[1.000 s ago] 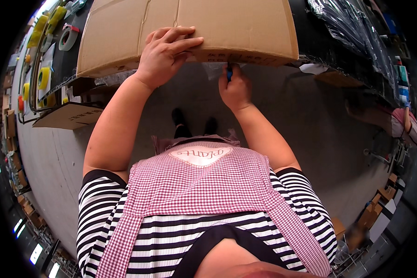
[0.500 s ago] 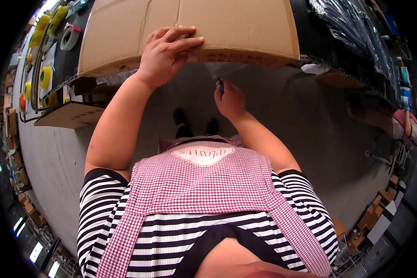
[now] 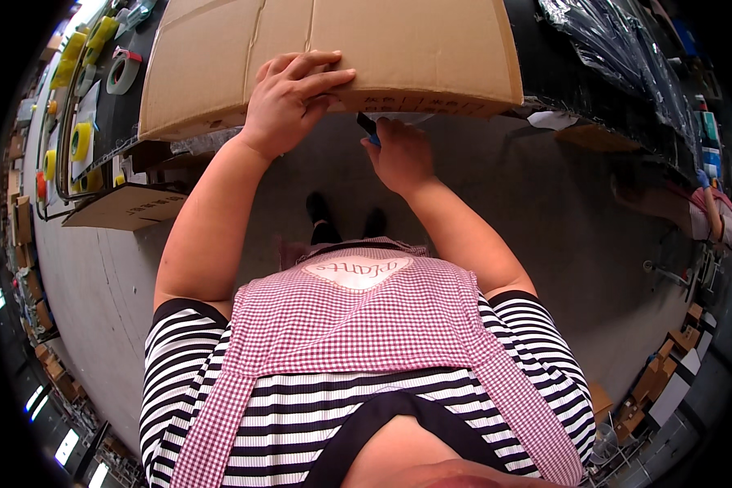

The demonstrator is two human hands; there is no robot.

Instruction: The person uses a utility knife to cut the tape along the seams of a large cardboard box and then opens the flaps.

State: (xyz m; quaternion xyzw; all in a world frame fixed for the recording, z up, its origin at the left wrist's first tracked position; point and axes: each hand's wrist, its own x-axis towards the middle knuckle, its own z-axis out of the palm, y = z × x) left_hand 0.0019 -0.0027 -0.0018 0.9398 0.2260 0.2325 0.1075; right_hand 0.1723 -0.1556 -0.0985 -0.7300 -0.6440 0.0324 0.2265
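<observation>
Right hand (image 3: 405,156) has risen, grasping a blue cutter (image 3: 368,127) — left hand (image 3: 289,98) splayed, unclenched, on the carton (image 3: 411,49).

The box (image 3: 398,49) is big and brown and made of cardboard. It lies on a black table (image 3: 537,73) with a wide, flat side up. 2 fold lines run across that side, left of the middle. The thin near side has dark marks on it. The far end goes out of view. The tool (image 3: 372,134) is small, with a black end and a blue part. It sits in the right hand (image 3: 407,154), tipped, black end up and left, close by the box's near edge. Whether the 2 touch is hard to tell.
</observation>
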